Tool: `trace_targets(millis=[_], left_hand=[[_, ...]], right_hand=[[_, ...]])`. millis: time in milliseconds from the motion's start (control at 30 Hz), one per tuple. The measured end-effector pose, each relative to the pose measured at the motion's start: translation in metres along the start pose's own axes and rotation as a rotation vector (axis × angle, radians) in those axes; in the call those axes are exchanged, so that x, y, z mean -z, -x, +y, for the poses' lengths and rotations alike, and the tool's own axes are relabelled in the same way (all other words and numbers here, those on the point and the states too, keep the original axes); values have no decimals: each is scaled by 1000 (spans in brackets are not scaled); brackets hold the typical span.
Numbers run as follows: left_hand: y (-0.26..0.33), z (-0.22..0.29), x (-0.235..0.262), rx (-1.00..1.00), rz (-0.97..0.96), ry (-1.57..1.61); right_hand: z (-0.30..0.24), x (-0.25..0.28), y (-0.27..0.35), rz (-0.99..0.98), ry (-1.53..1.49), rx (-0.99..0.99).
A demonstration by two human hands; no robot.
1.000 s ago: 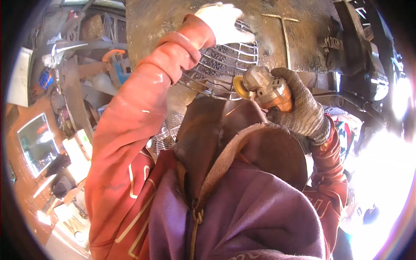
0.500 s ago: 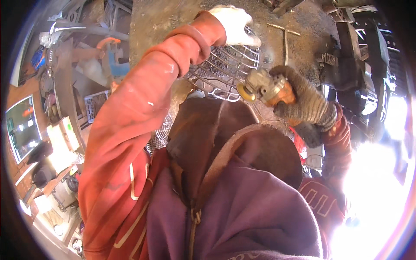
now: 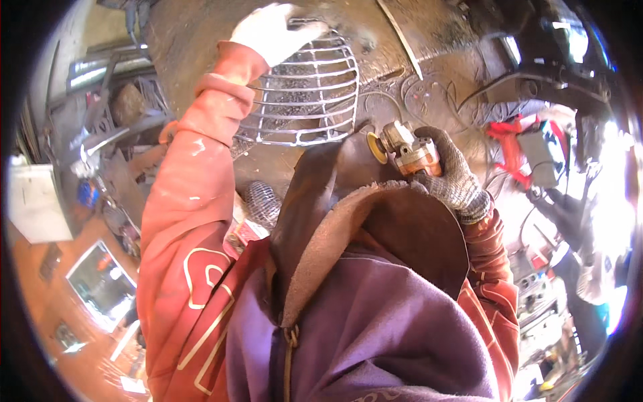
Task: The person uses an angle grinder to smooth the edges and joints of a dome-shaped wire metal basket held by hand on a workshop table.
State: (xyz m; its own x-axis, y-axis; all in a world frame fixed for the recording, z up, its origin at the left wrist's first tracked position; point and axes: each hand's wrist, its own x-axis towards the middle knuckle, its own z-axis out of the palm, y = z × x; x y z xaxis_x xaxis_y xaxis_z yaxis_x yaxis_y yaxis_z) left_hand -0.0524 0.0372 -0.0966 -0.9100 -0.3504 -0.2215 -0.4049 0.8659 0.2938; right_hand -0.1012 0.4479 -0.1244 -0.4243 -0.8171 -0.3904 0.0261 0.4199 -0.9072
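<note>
My left hand point(image 3: 271, 33), in a pale glove, is closed on the upper edge of a curved metal wire grille point(image 3: 321, 92). The grille's crossed bars show bare metal along its right side. My right hand point(image 3: 455, 177), in a grey knitted glove, grips an angle grinder point(image 3: 416, 155) with an orange body. Its yellow disc point(image 3: 377, 148) points left, toward the lower right corner of the grille, with a gap between them. A brown leather apron point(image 3: 315, 171) covers my front below the grille.
A smaller rounded wire piece point(image 3: 262, 201) lies below the grille, by my left sleeve. A long thin bar point(image 3: 400, 39) and a loose cable point(image 3: 382, 100) lie on the ground ahead. Red cloth-like material point(image 3: 509, 144) is at right; shelves with clutter stand at left.
The whole view has turned. My left hand and the grille now sit further left, with more of the bars showing. The grinder's disc is further from the grille than before.
</note>
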Motion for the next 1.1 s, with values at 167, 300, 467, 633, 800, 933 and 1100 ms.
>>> trace_targets(millis=[167, 300, 467, 633, 800, 933, 1100], left_hand=[[-15, 7, 1, -103, 13, 53], [-11, 1, -2, -97, 54, 29], [-8, 4, 0, -54, 30, 67], [-9, -1, -3, -69, 41, 117], [-10, -2, -1, -73, 26, 118], [-15, -5, -1, -95, -7, 130], [-18, -12, 0, -71, -36, 195]], right_hand=[[9, -20, 6, 100, -167, 105], [-6, -33, -9, 76, -451, 52], [-48, -18, -18, -1, -462, -156], [-6, -29, -19, 63, -418, -42], [8, -52, 5, 74, -456, -97], [40, -81, 15, 208, -607, -68], [54, -113, 17, 364, -915, 75]])
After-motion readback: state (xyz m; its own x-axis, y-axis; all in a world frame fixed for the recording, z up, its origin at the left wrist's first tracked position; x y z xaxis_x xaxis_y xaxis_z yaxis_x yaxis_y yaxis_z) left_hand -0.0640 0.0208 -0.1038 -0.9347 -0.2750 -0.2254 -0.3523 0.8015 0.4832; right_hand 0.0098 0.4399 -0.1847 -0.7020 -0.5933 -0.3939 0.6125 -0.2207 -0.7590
